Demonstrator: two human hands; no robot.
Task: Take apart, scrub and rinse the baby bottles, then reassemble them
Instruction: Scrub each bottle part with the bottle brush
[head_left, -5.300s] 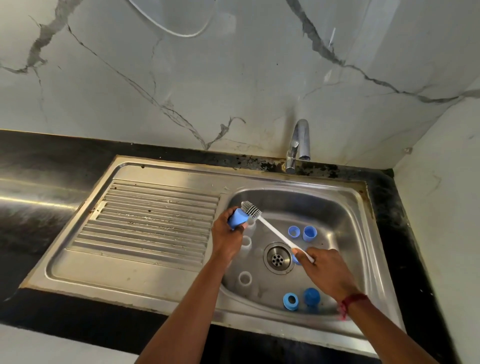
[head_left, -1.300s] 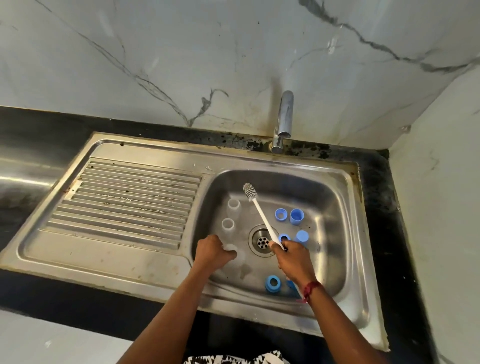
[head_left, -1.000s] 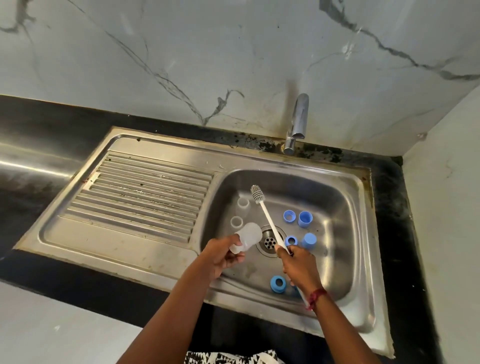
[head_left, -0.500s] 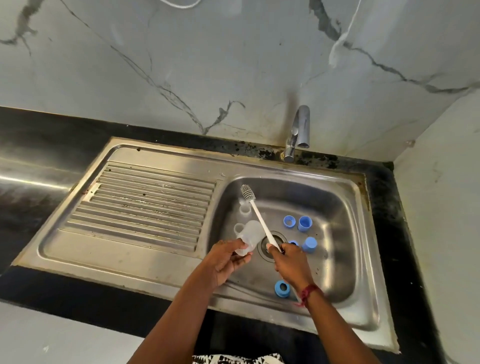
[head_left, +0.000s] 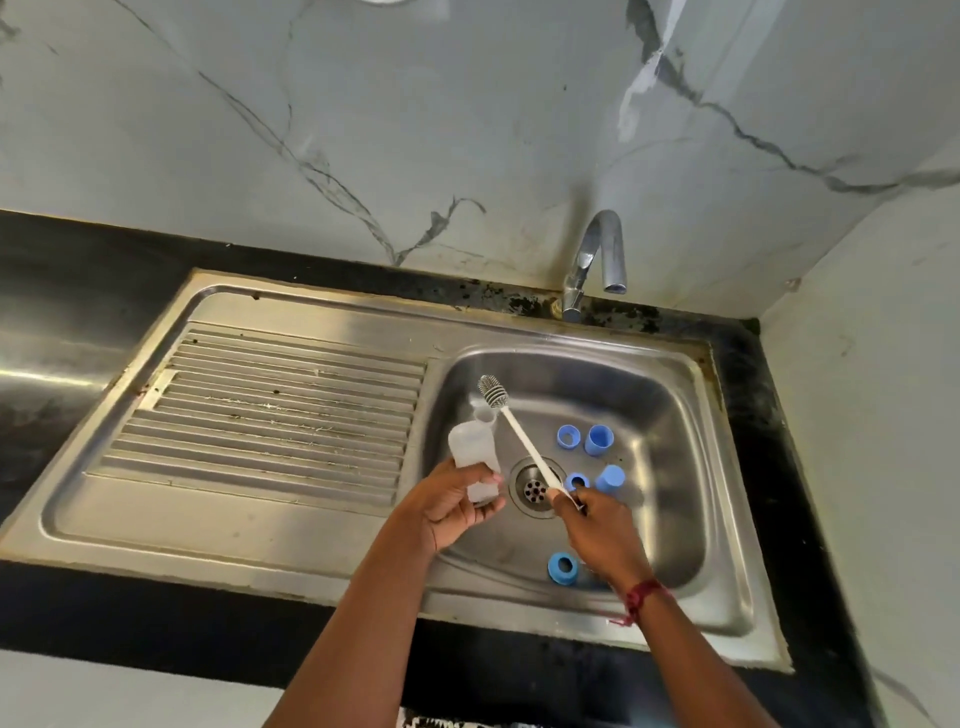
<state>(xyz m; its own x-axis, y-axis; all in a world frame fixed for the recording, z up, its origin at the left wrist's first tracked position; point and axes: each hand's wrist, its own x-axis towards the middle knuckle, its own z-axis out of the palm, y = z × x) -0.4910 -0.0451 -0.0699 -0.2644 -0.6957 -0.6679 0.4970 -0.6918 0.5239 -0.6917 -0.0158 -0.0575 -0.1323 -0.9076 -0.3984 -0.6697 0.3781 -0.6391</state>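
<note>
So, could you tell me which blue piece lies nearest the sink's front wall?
The blue ring by the right hand; the other four lie farther back beside the drain.

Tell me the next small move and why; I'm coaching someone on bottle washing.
Probably steer the brush head-first into the clear bottle: the left hand holds that bottle above the sink basin, the right hand grips the brush handle, and the bristles are outside it.
</note>
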